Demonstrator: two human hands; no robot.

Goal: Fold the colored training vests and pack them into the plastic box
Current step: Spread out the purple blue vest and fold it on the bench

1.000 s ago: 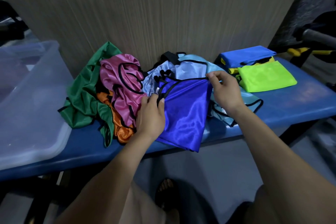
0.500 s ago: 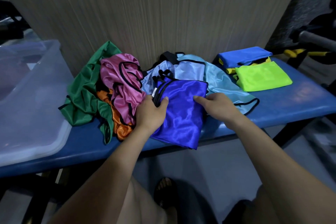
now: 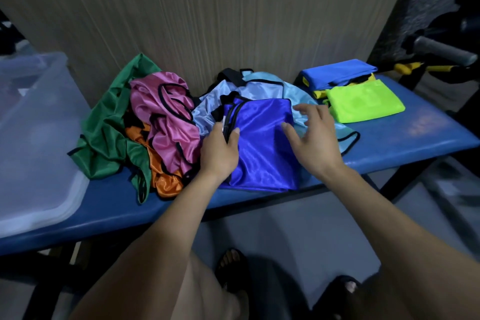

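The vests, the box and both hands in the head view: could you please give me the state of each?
Royal blue vest: partly folded, flat on bench.
Left hand: grips the vest's black-trimmed edge.
Right hand: open, fingers spread over the vest.
Light blue vest: unfolded, underneath.
Pink vest, green vest, orange vest: crumpled, heaped.
Lime vest, blue vest: folded, stacked.
Plastic box: open.

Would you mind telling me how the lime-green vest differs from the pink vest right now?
The lime-green vest lies folded flat; the pink vest is crumpled in a heap. The lime-green vest sits at the right by other folded vests; the pink vest lies among unfolded ones at the left. Both rest on the blue table, outside the plastic box.
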